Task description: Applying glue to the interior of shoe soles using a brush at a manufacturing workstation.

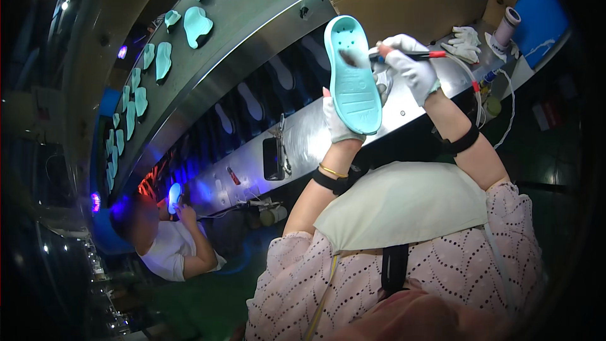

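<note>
A turquoise shoe sole [356,98] is held up in front of me, tilted, its inner face toward me. My left hand [338,121], in a white glove with bare fingertips, grips its heel end from beneath and behind. In my gloved right hand [413,71] is a slim brush-like tool [428,55] with a black handle and a red collar. From its rear a pale tube [470,76] runs down to the right. The tool's blurred front end is over the upper part of the sole; I cannot tell whether it touches.
Turquoise shoe uppers [197,25] and soles line the conveyor [252,6] beyond. On the metal bench [303,127] lie a phone [273,158], spare white gloves [464,44] and a pale cone-shaped spool [507,25]. Cardboard [410,3] stands behind. A co-worker [177,252] sits at left.
</note>
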A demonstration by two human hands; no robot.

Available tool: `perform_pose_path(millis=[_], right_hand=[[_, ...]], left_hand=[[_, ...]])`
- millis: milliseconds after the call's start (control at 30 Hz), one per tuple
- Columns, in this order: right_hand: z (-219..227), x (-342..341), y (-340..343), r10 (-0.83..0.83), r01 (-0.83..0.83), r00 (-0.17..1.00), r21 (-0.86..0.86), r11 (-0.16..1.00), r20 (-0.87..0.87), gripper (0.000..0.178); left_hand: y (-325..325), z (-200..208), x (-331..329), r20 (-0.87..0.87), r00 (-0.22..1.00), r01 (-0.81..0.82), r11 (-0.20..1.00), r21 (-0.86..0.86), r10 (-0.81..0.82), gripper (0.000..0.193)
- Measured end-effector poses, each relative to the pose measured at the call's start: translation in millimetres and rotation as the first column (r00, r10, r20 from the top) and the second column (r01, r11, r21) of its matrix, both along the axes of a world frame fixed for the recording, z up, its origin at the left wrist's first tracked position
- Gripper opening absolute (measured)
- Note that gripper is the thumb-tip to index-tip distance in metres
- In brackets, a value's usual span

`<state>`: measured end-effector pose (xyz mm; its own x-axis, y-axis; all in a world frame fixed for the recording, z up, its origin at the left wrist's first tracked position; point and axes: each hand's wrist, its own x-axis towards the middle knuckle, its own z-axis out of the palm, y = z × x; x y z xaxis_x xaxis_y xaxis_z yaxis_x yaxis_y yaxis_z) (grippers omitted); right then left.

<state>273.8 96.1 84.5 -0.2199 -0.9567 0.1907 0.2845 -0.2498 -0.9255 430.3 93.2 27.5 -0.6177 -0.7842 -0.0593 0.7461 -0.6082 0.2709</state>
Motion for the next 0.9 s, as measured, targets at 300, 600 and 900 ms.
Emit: perform_pose_path(millis=[300,600,900], right_hand=[[-4,3,10,-0.128,-0.195,0.738,-0.39,0.9,-0.663,0.018],[15,-19,13,-0.247,-0.213,0.604,-0.453,0.866,-0.758,0.018],[13,-20,18,0.089,-0.137,0.807,-0.038,0.99,-0.583,0.012]], left_hand=[[-9,13,13,0.105,0.992,-0.043,0.982,-0.185,0.064,0.072],[-9,18,24,0.372,0.92,-0.022,0.963,-0.268,0.125,0.065],[-18,28,21,0.358,0.919,-0.025,0.934,-0.356,0.162,0.061]])
